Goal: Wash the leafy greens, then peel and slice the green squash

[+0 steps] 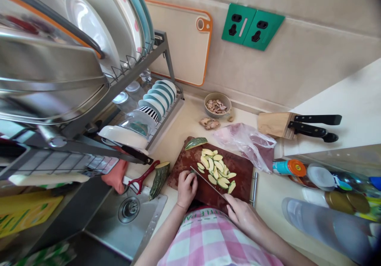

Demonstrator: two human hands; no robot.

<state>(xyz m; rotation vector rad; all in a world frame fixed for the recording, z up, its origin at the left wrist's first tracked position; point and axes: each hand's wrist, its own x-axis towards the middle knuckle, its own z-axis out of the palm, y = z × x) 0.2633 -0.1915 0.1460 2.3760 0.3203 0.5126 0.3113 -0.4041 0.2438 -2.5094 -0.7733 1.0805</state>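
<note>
A dark red-brown cutting board (180, 166) lies in front of me on the counter. My right hand (238, 209) is closed round the handle of a knife (208, 182), whose blade slants up and left across the board. Near the blade tip, my left hand (187, 186) has its fingers curled over a small green piece, mostly hidden under them. Pale green-edged squash slices (218, 169) are spread right of the blade. A larger squash piece (195, 143) rests at the board's top left corner. Left of the board lies a squash half (160, 180).
A red peeler (143, 177) sits by the sink (119, 226). Beyond the board are a bowl (218, 104), ginger (209, 123) and a plastic bag (247, 143). A knife block (275, 124) and bottles stand right; a dish rack (166, 117) stands left.
</note>
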